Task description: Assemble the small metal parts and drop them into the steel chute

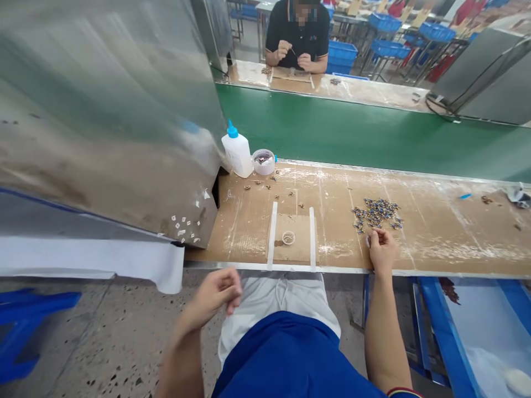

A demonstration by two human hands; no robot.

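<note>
My right hand (382, 251) rests at the near edge of the cardboard-covered bench (332, 243), just below a heap of small metal jewellery-like pieces with blue parts (375, 214). Its fingertips pinch what looks like one small grey piece (368, 240). My left hand (215, 296) hangs off the bench above my lap, fingers curled, nothing visible in them. Between my hands, two white tape strips (272, 235) frame a cardboard patch with a small round clear cup (288, 237). Further left lie scattered small pieces (265, 188), behind them a blue-capped glue bottle (237, 152) and a small round plastic tub (263, 161).
A tall steel partition (103, 121) fills the left side, with white paper bits stuck near its corner. Beyond the bench runs a green conveyor belt (332, 127). Across it, a co-worker (296, 38) works with both hands, with blue crates (342, 57) behind. Blue-framed bin (456, 331) sits lower right.
</note>
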